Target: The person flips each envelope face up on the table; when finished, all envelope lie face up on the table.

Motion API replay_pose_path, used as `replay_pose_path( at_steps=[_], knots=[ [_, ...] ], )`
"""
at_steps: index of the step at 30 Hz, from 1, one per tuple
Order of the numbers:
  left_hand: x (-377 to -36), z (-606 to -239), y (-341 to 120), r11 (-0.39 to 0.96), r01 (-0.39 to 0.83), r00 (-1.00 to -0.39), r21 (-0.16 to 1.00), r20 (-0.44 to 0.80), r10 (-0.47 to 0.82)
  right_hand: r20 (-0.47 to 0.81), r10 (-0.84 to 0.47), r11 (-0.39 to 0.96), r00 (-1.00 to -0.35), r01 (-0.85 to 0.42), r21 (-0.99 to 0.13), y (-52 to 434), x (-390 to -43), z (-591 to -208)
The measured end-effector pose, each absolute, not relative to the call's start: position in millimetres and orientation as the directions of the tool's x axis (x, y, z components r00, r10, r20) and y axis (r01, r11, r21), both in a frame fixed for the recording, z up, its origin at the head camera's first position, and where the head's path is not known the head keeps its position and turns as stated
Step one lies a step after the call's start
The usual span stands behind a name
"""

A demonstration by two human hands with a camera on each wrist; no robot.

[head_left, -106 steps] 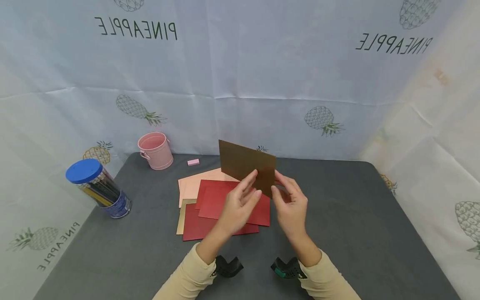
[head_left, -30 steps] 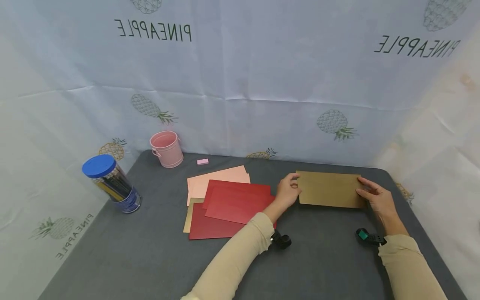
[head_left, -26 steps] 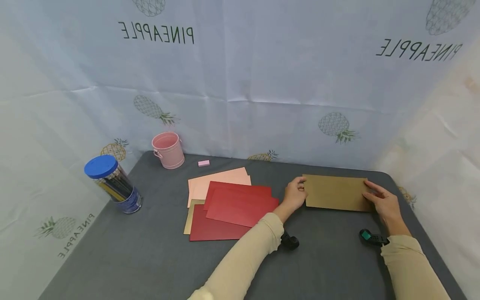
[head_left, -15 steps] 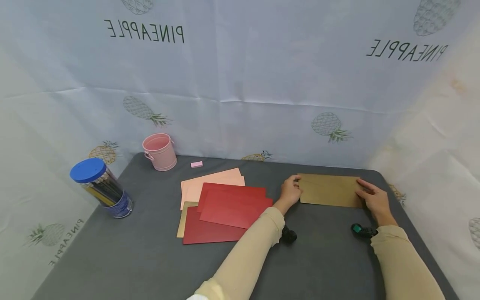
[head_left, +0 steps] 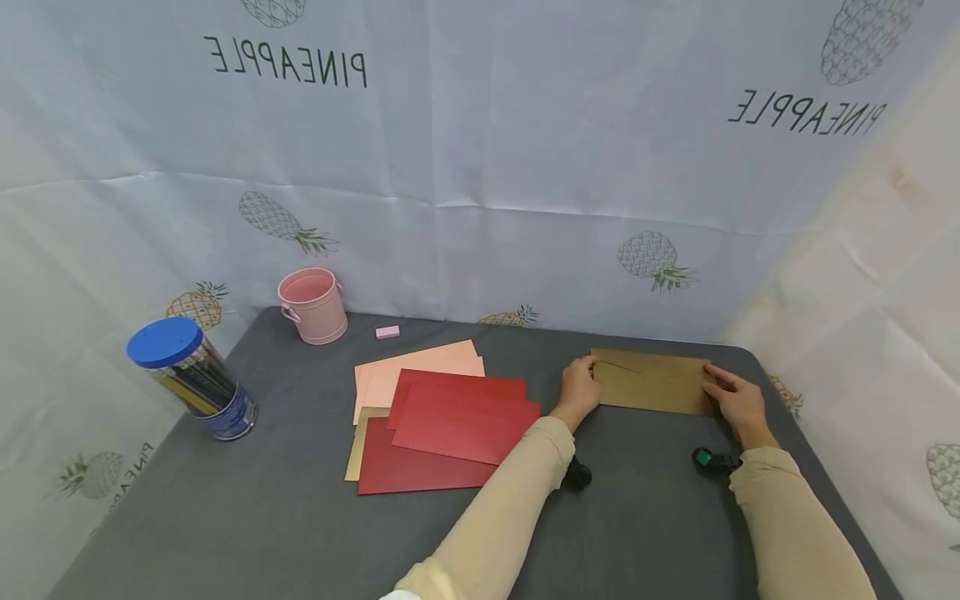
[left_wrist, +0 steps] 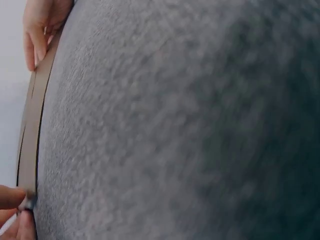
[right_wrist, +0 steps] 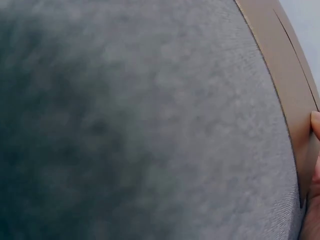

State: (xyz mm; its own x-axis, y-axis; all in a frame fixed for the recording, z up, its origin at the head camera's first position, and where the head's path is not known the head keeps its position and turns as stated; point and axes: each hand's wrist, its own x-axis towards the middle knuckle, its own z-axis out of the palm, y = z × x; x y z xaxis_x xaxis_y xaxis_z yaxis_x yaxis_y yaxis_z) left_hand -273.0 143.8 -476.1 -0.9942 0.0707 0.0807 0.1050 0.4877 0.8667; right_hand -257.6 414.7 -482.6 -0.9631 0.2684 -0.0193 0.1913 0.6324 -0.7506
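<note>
A gold envelope (head_left: 652,383) lies low over the dark table at the back right, its long side roughly level with the back edge. My left hand (head_left: 581,390) pinches its left end, while the right hand (head_left: 738,404) grips the right end between thumb and fingers. Thin dark flap lines show on the envelope's upper face. In the left wrist view the envelope (left_wrist: 31,125) appears nearly edge-on, with the left fingers (left_wrist: 11,197) at the near end and the right hand (left_wrist: 42,22) at the far one. The right wrist view catches the right thumb (right_wrist: 316,122) on its face.
Left of the hands lie overlapping red envelopes (head_left: 465,421), pink ones (head_left: 375,383) and another gold envelope (head_left: 358,450). Farther back stand a pink bucket (head_left: 315,312) and a small pink block (head_left: 387,332). A blue-lidded jar of pencils (head_left: 198,379) stands left. Pineapple-print cloth (head_left: 480,125) hangs behind.
From upright above the pile, the gold envelope has been carried right and lowered flat towards the table by both hands. Over the last half second, its flap lines have become plainer.
</note>
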Motion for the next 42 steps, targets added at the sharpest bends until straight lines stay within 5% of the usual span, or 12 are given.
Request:
replay_pose_path(
  at_steps=[12,21,28,33,42],
  knots=[
    [-268,-465,129,0.423,0.066,-0.991,0.904,0.011,0.131,-0.048,0.315,0.535,-0.948,0.219,-0.816,414,-248,-476],
    [-255,-457,89,0.219,0.051,-0.962,0.974,-0.011,0.272,0.011,0.325,0.442,-0.946,0.141,-0.886,399,-229,-465],
    [-217,-428,19,0.141,0.099,-0.928,0.985,0.04,0.371,0.131,0.169,0.195,-0.977,-0.097,-0.976,356,-200,-458],
    [-200,-422,-42,0.127,0.129,-0.941,0.983,0.081,0.329,0.222,0.024,0.05,-0.975,-0.221,-0.974,320,-185,-459],
    [-194,-453,-128,0.26,0.11,-0.987,0.959,0.075,0.141,0.12,-0.179,0.055,-0.977,-0.131,-0.99,246,-165,-470]
  ],
)
